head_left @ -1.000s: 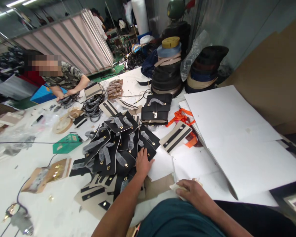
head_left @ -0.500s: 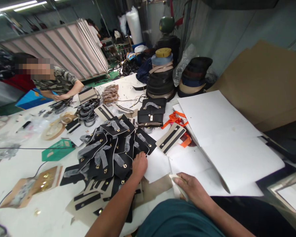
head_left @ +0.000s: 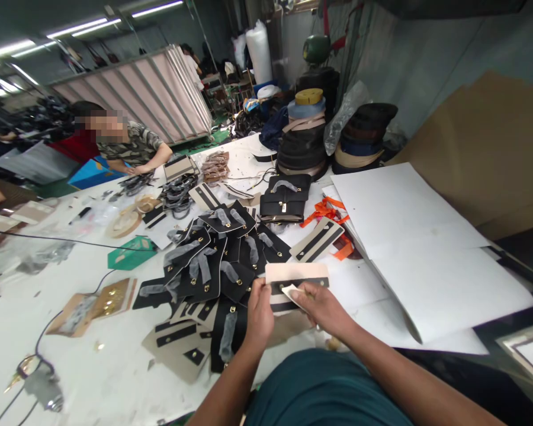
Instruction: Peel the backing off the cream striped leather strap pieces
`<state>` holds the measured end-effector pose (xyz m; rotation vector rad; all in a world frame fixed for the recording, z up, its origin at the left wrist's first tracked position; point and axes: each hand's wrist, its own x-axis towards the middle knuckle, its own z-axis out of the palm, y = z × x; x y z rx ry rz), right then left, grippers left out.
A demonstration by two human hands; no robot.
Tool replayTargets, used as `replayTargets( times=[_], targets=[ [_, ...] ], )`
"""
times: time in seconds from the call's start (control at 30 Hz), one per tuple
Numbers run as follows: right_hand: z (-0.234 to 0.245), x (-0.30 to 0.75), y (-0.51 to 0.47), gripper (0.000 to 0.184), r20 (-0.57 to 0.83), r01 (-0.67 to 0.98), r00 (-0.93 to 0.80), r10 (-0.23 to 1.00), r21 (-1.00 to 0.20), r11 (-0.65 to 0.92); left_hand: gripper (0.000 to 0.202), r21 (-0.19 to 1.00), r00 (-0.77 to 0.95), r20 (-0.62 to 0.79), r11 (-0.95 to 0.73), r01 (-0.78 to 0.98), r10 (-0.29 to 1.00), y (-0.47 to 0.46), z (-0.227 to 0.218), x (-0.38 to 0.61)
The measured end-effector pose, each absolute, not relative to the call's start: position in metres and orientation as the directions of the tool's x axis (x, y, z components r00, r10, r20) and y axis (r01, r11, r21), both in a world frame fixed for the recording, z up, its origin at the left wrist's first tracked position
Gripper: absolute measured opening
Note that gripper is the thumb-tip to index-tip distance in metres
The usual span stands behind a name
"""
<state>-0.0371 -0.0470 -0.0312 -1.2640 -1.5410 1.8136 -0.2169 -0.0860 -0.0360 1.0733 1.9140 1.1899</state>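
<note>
My left hand (head_left: 260, 312) grips the left edge of a beige bag panel (head_left: 295, 272) crossed by black strips. Over that panel, my right hand (head_left: 322, 306) pinches a small cream-white piece (head_left: 292, 290), perhaps cloth or foam; its fingers are at the panel's lower right. To the left lies a heap of black bag flaps (head_left: 208, 290) with gold fittings and plastic-wrapped straps. Several more striped beige panels (head_left: 177, 352) lie at the near side of the heap. Another striped panel (head_left: 316, 239) rests just beyond my hands.
A finished-looking black handbag (head_left: 285, 201) stands behind the heap. Large white sheets (head_left: 430, 236) cover the right side, near orange ribbon (head_left: 324, 210). Left are a green box (head_left: 132, 253), a tray of gold fittings (head_left: 112, 299) and a corded tool (head_left: 44, 387). A co-worker (head_left: 135, 148) leans on the far edge.
My left hand has come away from the heap and now holds a striped panel in front of me. My right hand has moved up and left, bringing the cream piece over the panel.
</note>
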Motion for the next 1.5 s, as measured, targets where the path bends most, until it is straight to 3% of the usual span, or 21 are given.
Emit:
replayTargets(
  times=[0.2,0.33,0.47,0.6,0.8,0.93,1.0,1.13,1.2,1.27,1.37,1.5],
  targets=[
    [-0.027,-0.039,-0.049,0.047,-0.331,0.289,-0.407,0.851,-0.931,-0.224,0.03,0.975,-0.351,-0.151,0.198,0.1,0.924,-0.094,-0.023,-0.197],
    [-0.029,-0.039,-0.049,0.045,-0.305,0.4,-0.383,0.872,-0.906,-0.141,0.027,0.94,-0.333,-0.155,0.243,0.239,0.93,-0.088,-0.02,-0.191],
    [-0.04,-0.041,-0.049,0.04,-0.22,0.542,-0.443,0.869,-0.838,0.065,0.021,0.897,-0.333,-0.142,0.264,0.355,0.932,-0.081,-0.037,-0.194],
    [-0.056,-0.038,-0.045,0.034,-0.26,0.618,-0.49,0.832,-0.777,0.121,0.016,0.832,-0.271,-0.143,0.264,0.488,0.952,-0.081,-0.065,-0.189],
    [-0.062,-0.033,-0.049,0.027,-0.307,0.712,-0.469,0.828,-0.687,0.149,0.013,0.812,-0.335,-0.228,0.369,0.452,0.914,-0.068,-0.102,-0.182],
    [-0.049,-0.036,-0.067,0.028,-0.271,0.611,-0.617,0.739,-0.757,0.232,0.014,0.766,-0.482,-0.246,0.473,0.435,0.841,-0.054,-0.125,-0.218],
    [-0.046,-0.032,-0.068,0.03,-0.269,0.543,-0.624,0.734,-0.825,0.158,0.019,0.758,-0.471,-0.266,0.485,0.436,0.841,-0.05,-0.135,-0.238],
    [-0.056,-0.006,-0.055,0.031,-0.37,0.444,-0.501,0.783,-0.886,-0.134,0.023,0.713,-0.347,-0.342,0.482,0.509,0.873,-0.051,-0.146,-0.259],
    [-0.064,0.01,-0.051,0.033,-0.463,0.436,-0.445,0.766,-0.86,-0.266,0.036,0.651,-0.331,-0.29,0.438,0.62,0.898,-0.054,-0.143,-0.259],
    [-0.073,0.022,-0.052,0.032,-0.538,0.441,-0.396,0.744,-0.822,-0.36,0.056,0.572,-0.284,-0.15,0.318,0.756,0.947,-0.053,-0.134,-0.254],
    [-0.083,0.033,-0.061,0.036,-0.571,0.449,-0.354,0.741,-0.799,-0.401,0.073,0.531,-0.036,-0.062,0.064,0.845,0.997,-0.042,-0.117,-0.234],
    [-0.094,0.037,-0.071,0.037,-0.541,0.538,-0.354,0.763,-0.785,-0.306,0.078,0.648,0.361,-0.231,-0.134,0.75,0.904,-0.018,-0.111,-0.193]
  ],
)
